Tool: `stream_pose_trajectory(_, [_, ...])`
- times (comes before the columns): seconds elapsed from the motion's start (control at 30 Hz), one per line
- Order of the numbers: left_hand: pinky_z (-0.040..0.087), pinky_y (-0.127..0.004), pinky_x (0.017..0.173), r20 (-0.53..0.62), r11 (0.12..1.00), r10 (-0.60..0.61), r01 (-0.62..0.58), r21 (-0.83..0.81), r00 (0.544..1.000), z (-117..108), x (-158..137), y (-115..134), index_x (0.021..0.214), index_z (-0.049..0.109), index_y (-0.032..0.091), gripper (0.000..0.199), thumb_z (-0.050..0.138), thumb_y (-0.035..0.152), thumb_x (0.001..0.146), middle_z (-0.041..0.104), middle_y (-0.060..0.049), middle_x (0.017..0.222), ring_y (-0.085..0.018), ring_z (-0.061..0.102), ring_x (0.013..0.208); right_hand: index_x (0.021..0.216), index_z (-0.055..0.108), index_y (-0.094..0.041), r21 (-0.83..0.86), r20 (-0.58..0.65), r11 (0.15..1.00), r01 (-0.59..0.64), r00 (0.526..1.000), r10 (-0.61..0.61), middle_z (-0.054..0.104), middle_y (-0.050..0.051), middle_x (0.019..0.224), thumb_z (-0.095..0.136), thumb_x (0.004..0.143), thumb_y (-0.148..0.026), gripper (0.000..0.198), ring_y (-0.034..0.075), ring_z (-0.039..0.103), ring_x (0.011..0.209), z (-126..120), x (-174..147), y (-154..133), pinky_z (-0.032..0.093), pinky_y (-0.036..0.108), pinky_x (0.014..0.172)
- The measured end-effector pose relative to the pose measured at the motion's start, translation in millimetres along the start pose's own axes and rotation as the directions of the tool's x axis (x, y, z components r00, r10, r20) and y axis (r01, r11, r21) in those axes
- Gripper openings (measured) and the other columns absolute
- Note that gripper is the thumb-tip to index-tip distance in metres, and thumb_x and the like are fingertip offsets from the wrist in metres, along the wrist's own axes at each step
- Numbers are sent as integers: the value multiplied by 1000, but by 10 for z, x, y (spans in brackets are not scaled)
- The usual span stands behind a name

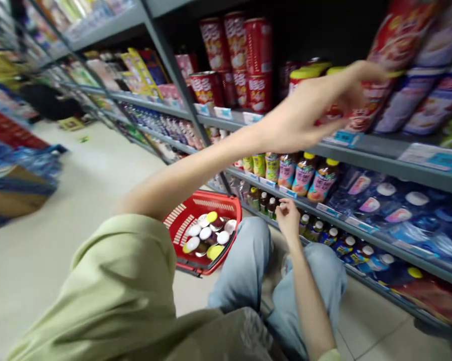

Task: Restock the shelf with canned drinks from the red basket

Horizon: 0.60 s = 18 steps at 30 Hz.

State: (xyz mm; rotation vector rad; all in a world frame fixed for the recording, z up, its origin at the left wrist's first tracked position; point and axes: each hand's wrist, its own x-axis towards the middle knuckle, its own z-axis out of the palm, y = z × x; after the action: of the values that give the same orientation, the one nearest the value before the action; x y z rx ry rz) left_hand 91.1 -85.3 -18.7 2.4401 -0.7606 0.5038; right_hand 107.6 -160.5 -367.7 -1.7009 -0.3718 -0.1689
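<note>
Fingers of the left hand (295, 115), blurred, stand apart from the thumb beside red cans (372, 105); I cannot tell whether they touch. It looks like a reaching step; a grip would call for steadying, then closing round one can. Lower, the right hand (289, 218) curls loosely, contents unclear. Farther below-left sits a red basket (203, 198) of lidded containers (205, 233).

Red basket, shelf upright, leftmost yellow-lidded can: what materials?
Red basket: likely moulded plastic, slightly glossy; slotted walls.
Shelf upright: probably painted metal, grey, low sheen; straight, slim profile.
Yellow-lidded can: lid looks plastic, smooth, evenly yellow; body mostly hidden, metal or card unclear.
</note>
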Motion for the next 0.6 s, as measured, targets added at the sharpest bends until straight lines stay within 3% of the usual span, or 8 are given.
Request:
stream_pose_trajectory(0.03, [54,-45,94,-111,988,-156,154,-19,982,-146,-218,-182,137,57,26,43,49,34,95,69,0,121,-28,66,126,102,61,-20,14,5,1000,3,1000,-3,62,0,71,57,81,-33,25,17,61,64,14,-18,7,51,28,62])
stream_pose_trajectory(0.07, [56,-46,91,-243,961,-275,265,-74,930,-271,-429,-403,128,62,24,39,57,36,92,71,-2,113,-29,68,122,103,61,-20,27,14,1000,4,1000,-4,66,3,81,58,79,-32,27,17,63,68,35,-39,8,52,27,61])
stream_pose_trajectory(0.13, [59,-44,89,-421,927,-373,312,-209,827,-463,-841,-927,117,66,23,39,74,35,81,74,-5,100,-30,70,115,103,61,-20,36,50,999,4,999,-6,70,10,99,58,78,-30,27,18,68,76,88,-88,-2,53,26,58])
stream_pose_trajectory(0.27, [58,-46,91,-529,871,-487,428,-240,695,-660,-1746,-1957,102,68,27,33,79,39,73,75,-5,85,-25,70,95,103,64,-20,-48,254,995,87,965,-72,73,10,99,56,84,-29,22,20,70,81,208,-196,-14,56,28,63])
stream_pose_trajectory(0.33, [57,-46,91,-499,775,-605,603,-190,620,-659,-2258,-2323,100,69,26,31,75,42,75,73,-4,80,-23,69,86,101,66,-21,-134,409,969,205,902,-134,74,9,96,54,88,-29,19,23,70,87,281,-256,15,58,35,76])
stream_pose_trajectory(0.4, [56,-46,93,-370,595,-771,793,-130,517,-582,-2769,-2557,99,69,23,31,72,43,76,72,-5,79,-24,68,83,99,69,-21,-183,516,938,293,841,-162,75,11,100,49,94,-31,23,27,70,98,364,-314,71,55,42,90])
stream_pose_trajectory(0.53, [48,-54,105,-132,219,-968,975,-30,213,-225,-3642,-2677,91,70,17,35,83,32,62,71,-10,79,-34,67,104,104,71,-21,-157,564,964,213,821,-89,76,13,111,41,98,-37,34,29,69,108,524,-385,195,51,45,99])
stream_pose_trajectory(0.6, [47,-60,103,-84,114,-990,993,-34,111,22,-3977,-2611,93,71,17,43,88,32,56,73,-13,85,-42,65,114,105,71,-21,-147,571,976,161,820,-49,76,12,113,44,97,-41,35,29,70,108,579,-390,223,51,44,99])
